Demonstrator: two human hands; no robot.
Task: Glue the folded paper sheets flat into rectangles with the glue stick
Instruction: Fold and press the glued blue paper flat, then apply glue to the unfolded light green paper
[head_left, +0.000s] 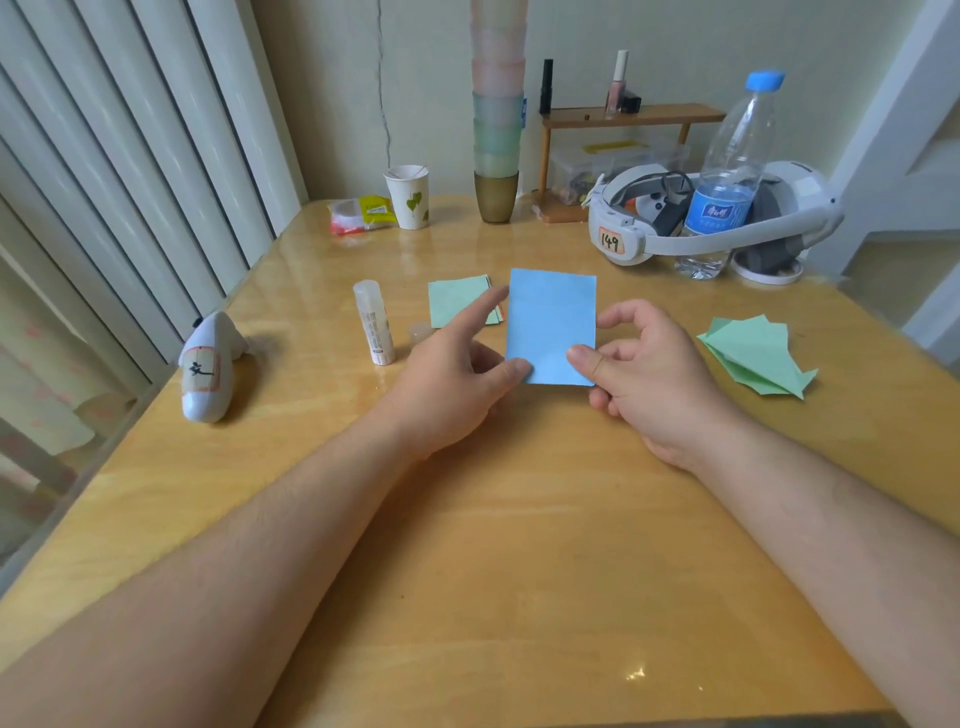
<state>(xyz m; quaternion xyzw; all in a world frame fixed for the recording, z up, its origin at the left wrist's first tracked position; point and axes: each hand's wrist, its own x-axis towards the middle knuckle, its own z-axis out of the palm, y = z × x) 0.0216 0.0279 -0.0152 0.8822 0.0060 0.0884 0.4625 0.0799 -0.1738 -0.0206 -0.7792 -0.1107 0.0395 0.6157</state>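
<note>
Head view: a light blue folded paper (551, 327), a neat flat rectangle, is held up just above the wooden table (467, 545). Its lower corners are pinched by the left hand (452, 374) and the right hand (649, 374). A glue stick (374, 322) is stood upright to the left. A green rectangle (460, 306) is partly hidden behind the left fingers, and a clear cap beside the stick is barely made out.
</note>
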